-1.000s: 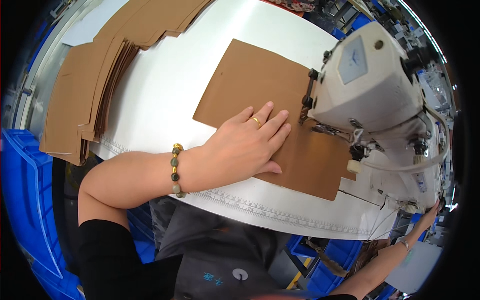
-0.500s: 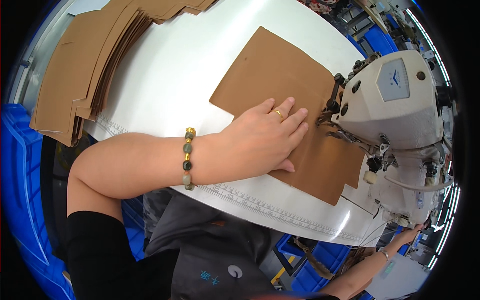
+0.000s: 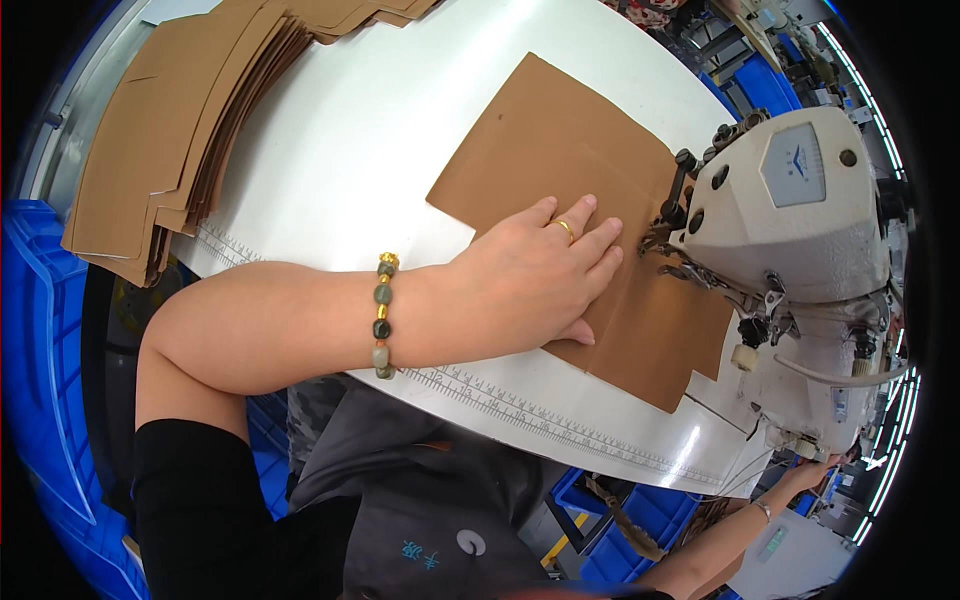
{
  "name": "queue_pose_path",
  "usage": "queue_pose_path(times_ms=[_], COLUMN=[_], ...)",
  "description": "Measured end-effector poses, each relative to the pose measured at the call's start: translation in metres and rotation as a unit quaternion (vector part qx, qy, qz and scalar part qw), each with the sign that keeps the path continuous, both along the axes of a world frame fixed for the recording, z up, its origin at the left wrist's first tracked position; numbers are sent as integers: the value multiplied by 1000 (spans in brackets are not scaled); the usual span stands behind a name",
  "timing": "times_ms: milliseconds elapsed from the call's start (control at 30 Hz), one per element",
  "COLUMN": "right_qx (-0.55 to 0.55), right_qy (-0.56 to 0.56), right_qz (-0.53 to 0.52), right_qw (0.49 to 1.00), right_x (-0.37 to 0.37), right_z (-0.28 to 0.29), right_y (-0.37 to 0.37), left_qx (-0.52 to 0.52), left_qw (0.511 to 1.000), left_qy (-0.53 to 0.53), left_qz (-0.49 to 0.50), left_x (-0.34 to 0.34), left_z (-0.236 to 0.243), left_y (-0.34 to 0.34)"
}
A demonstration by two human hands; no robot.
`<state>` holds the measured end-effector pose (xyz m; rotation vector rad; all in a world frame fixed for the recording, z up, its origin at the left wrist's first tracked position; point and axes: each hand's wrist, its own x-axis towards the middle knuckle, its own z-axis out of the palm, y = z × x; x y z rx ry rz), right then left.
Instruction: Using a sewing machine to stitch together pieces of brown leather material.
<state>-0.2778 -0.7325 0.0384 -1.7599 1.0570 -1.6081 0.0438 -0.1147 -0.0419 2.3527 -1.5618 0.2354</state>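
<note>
A brown flat sheet (image 3: 530, 140) with stepped cut corners lies on the white worktable under the head of a sewing machine (image 3: 785, 225). My left hand (image 3: 535, 280) rests flat on it with fingers apart, just left of the presser foot and needle area, which is partly hidden by the head. My right hand (image 3: 812, 475) is at the far right end of the machine, its small fingers curled on a part I cannot make out.
A stack of brown cut pieces (image 3: 140, 140) sits on the table (image 3: 340, 140) at upper left. A blue bin (image 3: 45, 370) stands left of the table, more bins (image 3: 635, 530) below its right side. Behind are shelving and another blue bin (image 3: 765, 85).
The view has shifted, so machine and sheet appear further right in the picture. My left hand stays on the sheet in nearly the same place; my right hand remains at the machine's end.
</note>
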Motion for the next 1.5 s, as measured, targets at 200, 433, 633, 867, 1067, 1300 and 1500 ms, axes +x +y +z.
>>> queue_pose_path(times_ms=[200,433,633,867,1067,1300,1500], right_qx=[-61,-349,-412,-367,-283,-416,-305], right_qy=[202,115,431,464,468,433,433], right_qz=[-94,66,448,442,499,471,514], right_qw=[973,928,666,674,672,647,675], right_x=[-37,60,183,215,220,221,222], right_z=[12,4,-15,-44,-59,-77,-74], right_y=[-31,220,359,378,377,361,360], left_qx=[-12,-21,5,23,27,30,39], left_qw=[1000,1000,1000,1000,1000,1000,999], left_qy=[5,10,7,7,-2,2,-3], left_qz=[0,-10,0,-6,-6,-2,0], left_x=[0,3,1,1,2,1,1], left_z=[-1,3,7,14,14,15,16], left_y=[3,-4,5,-2,-1,2,1])
